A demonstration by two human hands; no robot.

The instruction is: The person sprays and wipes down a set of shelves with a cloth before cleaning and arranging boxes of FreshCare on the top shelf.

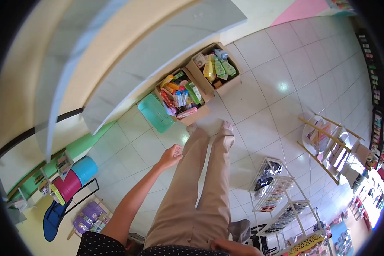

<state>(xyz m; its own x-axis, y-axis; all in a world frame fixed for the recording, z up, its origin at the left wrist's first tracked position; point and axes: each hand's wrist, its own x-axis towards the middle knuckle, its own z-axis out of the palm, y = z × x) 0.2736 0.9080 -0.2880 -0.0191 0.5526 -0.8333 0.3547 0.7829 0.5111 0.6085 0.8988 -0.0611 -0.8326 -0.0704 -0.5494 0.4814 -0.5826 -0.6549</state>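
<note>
The left hand [171,155] hangs by the pants [187,187], its grip curled shut, the right hand [227,245] is by the hip with its grip too hidden to tell, and a green tub [154,113], a box of packs [199,116] and a box of bottles [232,88] sit in a row on the floor [264,94] near the feet [227,125].

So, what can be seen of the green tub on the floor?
The tub is teal-green and looks like thin plastic: roughly rectangular, rounded corners, raised rim. It sits open side up on the tiled floor, beside the open carton of colourful packets; whether they touch is unclear. No contents show. Neither the left hand nor the right touches it.
</note>
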